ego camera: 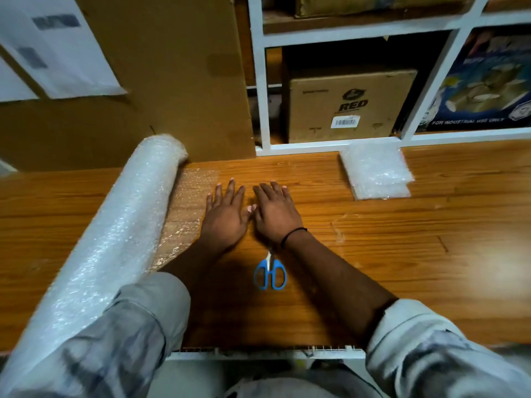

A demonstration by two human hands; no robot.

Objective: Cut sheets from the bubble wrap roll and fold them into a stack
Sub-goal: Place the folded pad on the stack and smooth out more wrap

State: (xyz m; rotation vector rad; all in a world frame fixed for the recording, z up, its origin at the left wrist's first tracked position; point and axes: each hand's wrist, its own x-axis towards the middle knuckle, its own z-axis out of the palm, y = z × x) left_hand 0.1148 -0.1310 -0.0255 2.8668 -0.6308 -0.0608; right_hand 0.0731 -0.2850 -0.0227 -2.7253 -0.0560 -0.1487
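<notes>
Wooden worktop (402,254) is carrying everything we are using, with a white shelf frame (260,81) and a cardboard box (350,104) standing behind it. The bubble wrap roll (123,225) is lying on its side just outboard of our left hand (227,216). Its short unrolled tail (186,214) is reaching as far as that hand's little-finger edge.

We are judging the wrap light, soft and springy, slippery on the wood and apt to curl back. So we are thinking of pinching the tail's free edge near its corners, not grabbing the bulky roll.

Both hands are lying flat, palms down, fingers straight, holding nothing, with the right hand (275,216) just beside the left. Blue-handled scissors (270,274) are lying just behind the right wrist. The stack of folded sheets (376,173) is sitting beyond and outboard of the right hand, well apart.
</notes>
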